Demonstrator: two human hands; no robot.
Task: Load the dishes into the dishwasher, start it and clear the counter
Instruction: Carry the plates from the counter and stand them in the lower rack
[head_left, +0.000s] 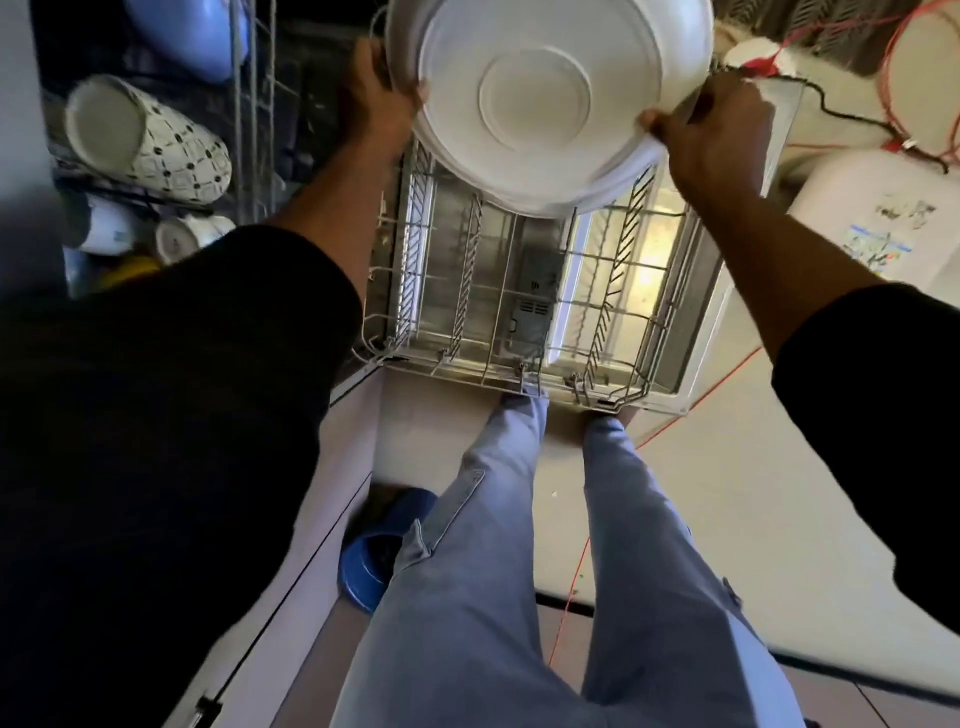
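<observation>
I hold a stack of white plates (545, 93) with their undersides towards me, above the pulled-out lower dishwasher rack (498, 306). My left hand (379, 104) grips the stack's left rim. At the right rim my right hand (711, 140) pinches the plates with thumb and fingers. The wire rack below has rows of tines and holds nothing that I can see. The open dishwasher door (696, 322) lies under it.
At the left an upper rack (249, 130) holds a patterned mug (156, 140), white cups (182, 236), a blue bowl (187, 36) and something yellow. Red and black cables (852, 119) run at the right. A blue slipper (379, 551) lies on the floor beside my legs.
</observation>
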